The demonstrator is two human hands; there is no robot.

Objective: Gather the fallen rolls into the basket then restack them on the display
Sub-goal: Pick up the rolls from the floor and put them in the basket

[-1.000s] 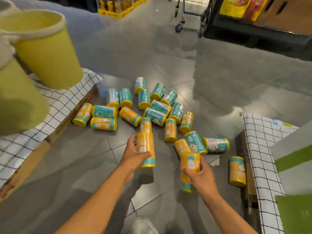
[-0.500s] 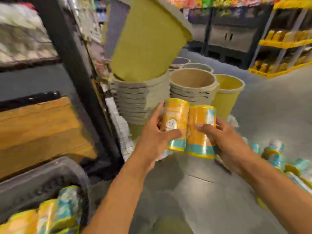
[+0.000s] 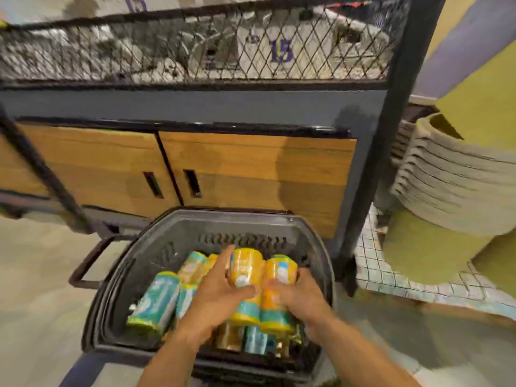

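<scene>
Our left hand (image 3: 220, 297) gripped the first roll (image 3: 245, 270), thumb curled across its front and fingers reaching up its left side. Our right hand (image 3: 303, 298) gripped the second roll (image 3: 279, 275), thumb across the front and fingers wrapped behind. Both rolls were orange with a teal band at the lower end. They stood roughly upright with their sides touching, inside the rim of the basket (image 3: 173, 238). We could not tell whether they rested on the load below.

That load included a teal roll (image 3: 156, 300) lying at the left and an orange one just beside it. More rolls lay under our wrists, too blurred to count.

The basket sat on the floor (image 3: 36, 275) with its handle (image 3: 83, 270) swung out to the left. Behind it stood a cabinet (image 3: 251, 169) with two wooden doors, and above that a mesh shelf (image 3: 195, 43). At the right, past a black post (image 3: 371, 163), stacked buckets (image 3: 452, 191) stood on a checked cloth (image 3: 391, 277).

Half a second earlier, we held the same two rolls, gripped the same way, up in front of the buckets. The basket then showed only in the lower left corner. Since then the view had swung left and down. The basket now lay at centre, the buckets at the right edge. One second earlier, both hands were lifting these rolls from the pile on the floor.
</scene>
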